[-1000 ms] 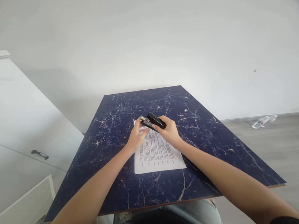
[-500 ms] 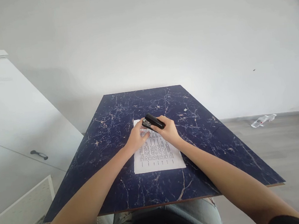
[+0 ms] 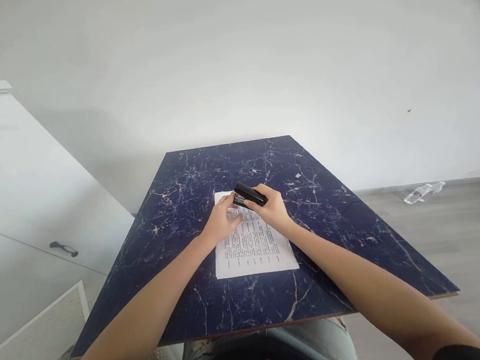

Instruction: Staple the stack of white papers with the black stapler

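A black stapler (image 3: 250,194) is held over the upper part of a printed sheet of paper (image 3: 254,247), tilted with its front end to the left. My right hand (image 3: 272,206) is wrapped round its rear half, thumb on the near side. At the stapler's front end my left hand (image 3: 222,221) has its fingertips against or just beside the tip. Its thumb is spread away below, over the paper. The paper lies on the dark blue marbled table (image 3: 262,301), and its top right part is hidden by the stapler and hand.
A small white scrap (image 3: 298,175) lies on the table to the right. At left stands a white cabinet (image 3: 15,188) with a dark handle (image 3: 63,248). Crumpled clear plastic (image 3: 423,193) rests on the floor by the wall (image 3: 226,60).
The stapler's top was raised with its silver inside showing; it has come down over the magazine. My left thumb has moved away from the stapler's front, while my right hand keeps its hold.
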The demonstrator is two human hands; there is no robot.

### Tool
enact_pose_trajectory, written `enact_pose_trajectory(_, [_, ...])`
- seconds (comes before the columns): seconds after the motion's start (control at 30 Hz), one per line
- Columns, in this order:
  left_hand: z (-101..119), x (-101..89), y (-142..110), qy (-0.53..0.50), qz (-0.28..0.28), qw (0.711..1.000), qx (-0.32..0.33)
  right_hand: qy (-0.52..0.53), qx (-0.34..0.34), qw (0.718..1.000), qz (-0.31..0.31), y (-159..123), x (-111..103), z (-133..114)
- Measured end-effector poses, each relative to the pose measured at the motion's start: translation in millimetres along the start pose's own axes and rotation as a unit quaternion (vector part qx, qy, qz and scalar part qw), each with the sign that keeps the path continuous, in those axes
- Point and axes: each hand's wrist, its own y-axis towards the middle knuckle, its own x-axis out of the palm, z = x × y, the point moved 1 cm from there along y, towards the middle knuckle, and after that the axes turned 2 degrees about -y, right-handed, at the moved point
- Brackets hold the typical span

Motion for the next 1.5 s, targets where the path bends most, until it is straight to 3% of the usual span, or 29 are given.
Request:
enact_pose_trajectory(0.6, [0.2,-3.8,0.1,0.063,0.004,0.998,0.025,-0.011,0.001,1.0,-0.018,0.0,-0.9,-3.5])
enact_pose_trajectory(0.73, [0.0,-6.4,-0.8,0.131,0.013,0.991,0.027,-0.03,0.018,0.999,-0.035,2.8,-3.2,-4.5])
enact_pose_trajectory(0.97, [-0.7,-11.9,-2.4,0.255,0.047,0.964,-0.064,-0.106,0.034,0.989,-0.097,4.0,1.7,1.4])
enact_pose_trajectory(1.1, [-2.2,-20.3,0.0,0.325,0.074,0.94,-0.072,-0.168,0.021,0.975,-0.145,3.0,7.4,3.2])
enact_pose_trajectory(1.33, [-17.0,-30.9,6.9,0.314,0.086,0.934,-0.149,-0.227,0.001,0.952,-0.207,7.6,0.0,-4.7])
enact_pose_trajectory(1.5, [-24.3,-29.6,7.1,0.321,0.071,0.935,-0.132,-0.275,0.001,0.934,-0.227,14.1,-14.6,-4.3])
